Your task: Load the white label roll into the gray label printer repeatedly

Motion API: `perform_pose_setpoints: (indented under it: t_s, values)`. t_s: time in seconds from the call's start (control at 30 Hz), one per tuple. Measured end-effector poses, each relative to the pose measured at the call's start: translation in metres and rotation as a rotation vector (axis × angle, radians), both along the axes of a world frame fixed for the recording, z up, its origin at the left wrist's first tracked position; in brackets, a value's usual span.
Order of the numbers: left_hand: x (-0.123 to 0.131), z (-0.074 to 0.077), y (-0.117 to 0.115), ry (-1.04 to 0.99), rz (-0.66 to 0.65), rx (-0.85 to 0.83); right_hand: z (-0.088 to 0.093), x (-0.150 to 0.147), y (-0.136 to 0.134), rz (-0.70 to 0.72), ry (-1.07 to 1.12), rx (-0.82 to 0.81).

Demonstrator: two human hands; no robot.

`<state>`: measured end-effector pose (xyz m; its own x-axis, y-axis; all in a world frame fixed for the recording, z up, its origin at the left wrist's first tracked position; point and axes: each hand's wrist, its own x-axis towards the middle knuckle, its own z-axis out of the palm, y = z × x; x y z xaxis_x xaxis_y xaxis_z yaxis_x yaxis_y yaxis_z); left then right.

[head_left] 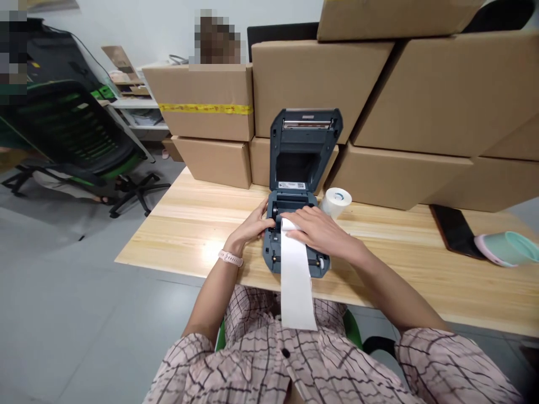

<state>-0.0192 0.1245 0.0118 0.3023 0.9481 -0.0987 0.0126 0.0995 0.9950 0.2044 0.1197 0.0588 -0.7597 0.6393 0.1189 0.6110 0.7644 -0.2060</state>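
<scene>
A dark grey label printer (298, 168) stands on the wooden table (193, 224) with its lid raised. A white paper strip (296, 280) runs out of the printer's bay and hangs over the table's front edge toward my lap. My left hand (252, 226) rests on the printer's left side, fingers curled against the bay. My right hand (316, 227) lies over the roll in the bay, fingers pressed on the top of the paper strip. A second white label roll (337, 201) lies just right of the printer.
Cardboard boxes (438, 95) are stacked along the table's back edge. A black phone (455, 230) and a pale pink-and-mint cup (507, 248) on its side lie at the right. A black-and-green office chair (71, 134) stands on the grey floor at the left.
</scene>
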Motion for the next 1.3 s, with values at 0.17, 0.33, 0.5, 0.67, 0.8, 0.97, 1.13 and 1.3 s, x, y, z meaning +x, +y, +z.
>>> perform_pose_setpoints:
  t_s: [0.17, 0.33, 0.5, 0.67, 0.8, 0.97, 1.13, 1.3]
  values:
    - [0.002, 0.000, 0.000, -0.028, 0.021, 0.068, -0.004, 0.017, -0.033, 0.065, 0.202, 0.041]
    - [0.003, -0.002, 0.000, -0.060, -0.001, 0.102, -0.015, 0.027, -0.081, 0.084, 0.247, 0.006]
    - [0.003, -0.003, 0.002, -0.062, -0.029, 0.161, -0.028, 0.026, -0.104, -0.002, 0.310, -0.009]
    - [0.004, -0.002, 0.001, -0.007, -0.048, 0.176, -0.032, 0.021, -0.106, -0.031, 0.346, -0.017]
    - [0.003, -0.001, 0.000, 0.017, -0.051, 0.196, -0.030, 0.023, -0.106, -0.027, 0.328, -0.069]
    - [0.002, -0.002, 0.002, 0.012, 0.037, 0.122, 0.003, 0.047, -0.094, 0.049, 0.483, -0.247]
    - [0.004, -0.003, 0.006, 0.027, 0.177, -0.023, 0.056, 0.067, -0.009, -0.161, 0.920, 0.049]
    - [0.004, -0.004, 0.007, -0.011, 0.231, -0.056, 0.085, 0.043, 0.112, -0.341, 0.981, -0.247]
